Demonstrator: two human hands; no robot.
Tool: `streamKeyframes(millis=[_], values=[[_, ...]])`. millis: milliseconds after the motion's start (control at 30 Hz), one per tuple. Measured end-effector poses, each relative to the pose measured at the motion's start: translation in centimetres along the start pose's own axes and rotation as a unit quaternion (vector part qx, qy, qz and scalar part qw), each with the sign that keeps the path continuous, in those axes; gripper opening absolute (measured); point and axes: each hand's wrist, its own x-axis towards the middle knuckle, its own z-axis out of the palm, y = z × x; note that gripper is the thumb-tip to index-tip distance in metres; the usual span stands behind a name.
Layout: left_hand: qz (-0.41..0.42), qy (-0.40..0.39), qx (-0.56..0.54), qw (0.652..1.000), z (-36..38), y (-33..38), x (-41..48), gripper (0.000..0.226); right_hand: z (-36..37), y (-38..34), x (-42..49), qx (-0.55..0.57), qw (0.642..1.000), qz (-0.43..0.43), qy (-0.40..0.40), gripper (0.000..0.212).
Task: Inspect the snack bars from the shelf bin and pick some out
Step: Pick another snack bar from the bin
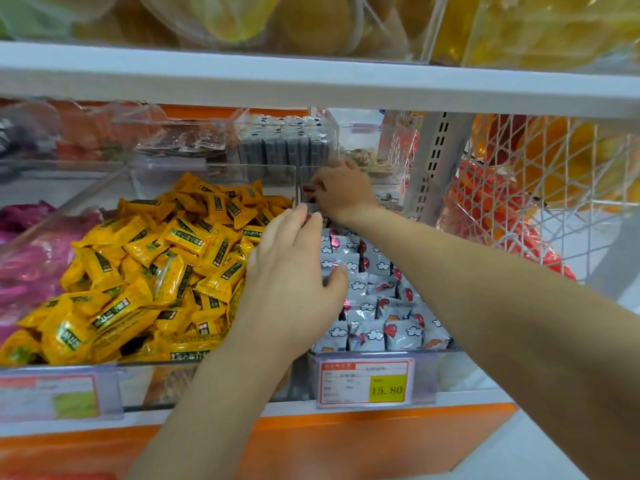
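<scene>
This is a shop, at a loose-snack shelf. A printed price tag (365, 382) reading 15.80 is clipped to the front of a clear bin (443, 350) full of wrapped snack bars (374, 289). Left of the tag lie heaped yellow packets (156, 265) with a second tag (48, 398). Above it runs a white shelf board (311, 81). To its right, netting (540, 174) covers orange packs.

right hand (341, 192): fingers tucked behind its back; the pinched packet (309, 192) mostly covered.
price tag (365, 382), below left hand (294, 271): small print unreadable.
pink packets (27, 258), far left of that hand: blurred, cropped.
</scene>
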Motion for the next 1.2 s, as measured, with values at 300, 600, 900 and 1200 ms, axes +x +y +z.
streamKeyframes(millis=[300, 600, 900, 1200], values=[[-0.024, -0.011, -0.016, 1.000, -0.1, 0.5, -0.1, 0.065, -3.1, 0.7, 0.2, 0.000, 0.994, 0.007, -0.107, 0.020], [-0.019, -0.003, -0.029, 0.999, 0.2, -0.1, -0.1, 0.064, -2.2, -0.6, 1.2, 0.068, 0.996, 0.049, 0.029, 0.015], [-0.011, 0.013, -0.021, 1.000, 0.6, -0.2, 0.1, 0.063, -0.9, 0.1, 1.0, -0.038, 0.995, -0.016, -0.086, 0.028], [-0.008, 0.030, -0.017, 0.999, 0.1, 0.3, -0.4, 0.050, -8.4, 0.5, -7.6, 0.213, 0.974, 0.066, -0.043, 0.024]])
